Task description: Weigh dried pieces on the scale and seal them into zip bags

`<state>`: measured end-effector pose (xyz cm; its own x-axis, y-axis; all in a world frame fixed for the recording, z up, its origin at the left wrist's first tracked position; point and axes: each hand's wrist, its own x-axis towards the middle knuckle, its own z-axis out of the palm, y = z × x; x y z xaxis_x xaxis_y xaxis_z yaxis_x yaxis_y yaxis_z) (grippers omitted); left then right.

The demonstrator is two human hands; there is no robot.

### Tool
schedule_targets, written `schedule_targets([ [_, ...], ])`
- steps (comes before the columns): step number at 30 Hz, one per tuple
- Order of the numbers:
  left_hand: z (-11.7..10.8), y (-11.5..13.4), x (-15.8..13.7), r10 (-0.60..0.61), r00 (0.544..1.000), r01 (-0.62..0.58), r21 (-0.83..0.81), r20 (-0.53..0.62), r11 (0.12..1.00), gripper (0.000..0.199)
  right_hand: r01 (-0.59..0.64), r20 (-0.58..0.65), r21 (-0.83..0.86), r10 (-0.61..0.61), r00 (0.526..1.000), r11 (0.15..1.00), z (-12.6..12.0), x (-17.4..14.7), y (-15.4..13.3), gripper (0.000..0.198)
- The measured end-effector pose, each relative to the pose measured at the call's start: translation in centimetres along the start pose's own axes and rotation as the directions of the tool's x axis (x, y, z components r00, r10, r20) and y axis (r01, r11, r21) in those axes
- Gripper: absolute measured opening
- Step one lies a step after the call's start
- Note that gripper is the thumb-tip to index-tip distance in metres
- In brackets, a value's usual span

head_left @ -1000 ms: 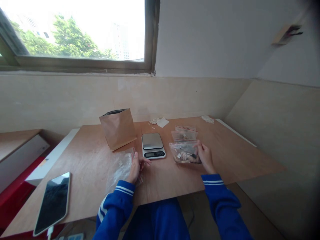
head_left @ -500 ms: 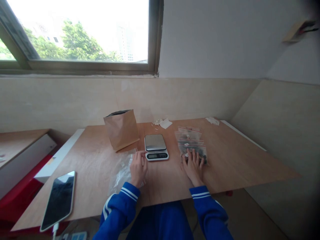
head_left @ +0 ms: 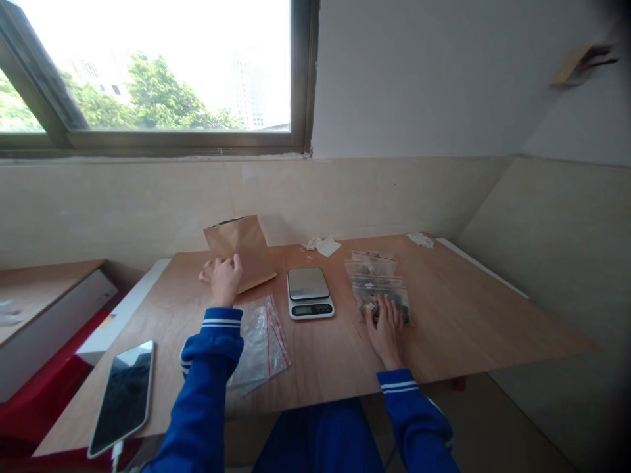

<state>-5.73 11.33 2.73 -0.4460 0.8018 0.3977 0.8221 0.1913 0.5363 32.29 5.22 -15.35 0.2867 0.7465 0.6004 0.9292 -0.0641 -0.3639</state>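
Note:
My left hand (head_left: 223, 279) is at the front left of a standing brown paper bag (head_left: 251, 249), its fingers curled around the bag's lower left edge. The hand covers that corner. My right hand (head_left: 385, 328) rests with fingers outstretched on the nearest of several zip bags (head_left: 377, 281), which overlap in a row and hold dark contents. Between the hands sits a white kitchen scale (head_left: 309, 292) with a steel plate and small display; nothing lies on it. Flat clear zip bags (head_left: 261, 341) with red seal lines lie below my left hand, partly under the sleeve.
A tablet (head_left: 123, 397) with a white cable plugged in lies at the table's left front. Crumpled white paper (head_left: 328, 246) is behind the scale, and another white scrap (head_left: 420, 240) lies at the back right. The wooden table (head_left: 468, 309) meets the wall below a window.
My left hand has moved from beside the scale, over the clear bags, left and away to the paper bag, which now leans back slightly. My right hand stays on the filled bags.

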Motion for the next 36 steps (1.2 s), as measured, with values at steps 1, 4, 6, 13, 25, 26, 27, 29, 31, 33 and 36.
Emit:
schedule_targets([
  [1,-0.2,-0.1,-0.4,0.002,0.999,-0.003,-0.009,-0.036,1.0,0.041,0.021,-0.014,0.011,-0.021,1.0,1.0,0.1,0.0,0.0,0.057],
  [4,-1.2,0.5,-0.9,0.022,0.961,-0.038,-0.053,-0.277,0.998,0.033,0.062,-0.031,0.029,-0.061,0.998,0.998,0.1,-0.2,-0.1,0.053],
  [6,-1.9,1.0,0.1,0.022,0.929,-0.049,-0.063,-0.37,0.997,0.04,0.067,-0.036,0.037,-0.066,0.997,0.997,0.1,-0.2,-0.2,0.051],
  [13,-3.5,0.2,4.1,0.036,0.998,-0.037,-0.03,-0.047,0.999,0.044,0.083,-0.073,0.111,-0.075,0.994,0.99,-0.2,0.1,0.0,0.045],
  [25,-6.7,-0.6,-8.7,0.128,0.975,-0.114,-0.088,0.179,0.99,0.023,0.549,0.036,0.602,-0.707,0.707,0.58,-9.5,-2.1,-21.8,0.042],
  [26,-6.6,-0.9,-8.8,0.123,0.979,-0.108,-0.101,0.163,0.989,0.022,0.558,0.05,0.598,-0.722,0.69,0.575,-9.6,-2.4,-23.0,0.043],
  [27,-6.6,-1.2,-8.7,0.121,0.983,-0.106,-0.11,0.139,0.988,0.022,0.557,0.068,0.594,-0.726,0.684,0.58,-9.5,-2.7,-23.8,0.043],
  [29,-6.4,-1.8,-8.6,0.131,0.987,-0.12,-0.12,0.089,0.986,0.023,0.528,0.133,0.578,-0.71,0.691,0.622,-9.0,-3.1,-24.6,0.039],
  [31,-6.1,-2.1,-8.9,0.134,0.989,-0.126,-0.124,0.064,0.984,0.026,0.488,0.246,0.528,-0.675,0.695,0.695,-8.6,-3.0,-24.9,0.031],
  [33,-5.7,-2.1,-9.8,0.124,0.989,-0.114,-0.12,0.076,0.986,0.027,0.445,0.384,0.445,-0.614,0.689,0.777,-8.5,-2.1,-25.3,0.026],
  [36,-4.7,-1.5,-11.5,0.109,0.987,-0.096,-0.11,0.117,0.989,0.026,0.388,0.474,0.444,-0.579,0.663,0.808,-8.3,0.1,-26.4,0.018],
])
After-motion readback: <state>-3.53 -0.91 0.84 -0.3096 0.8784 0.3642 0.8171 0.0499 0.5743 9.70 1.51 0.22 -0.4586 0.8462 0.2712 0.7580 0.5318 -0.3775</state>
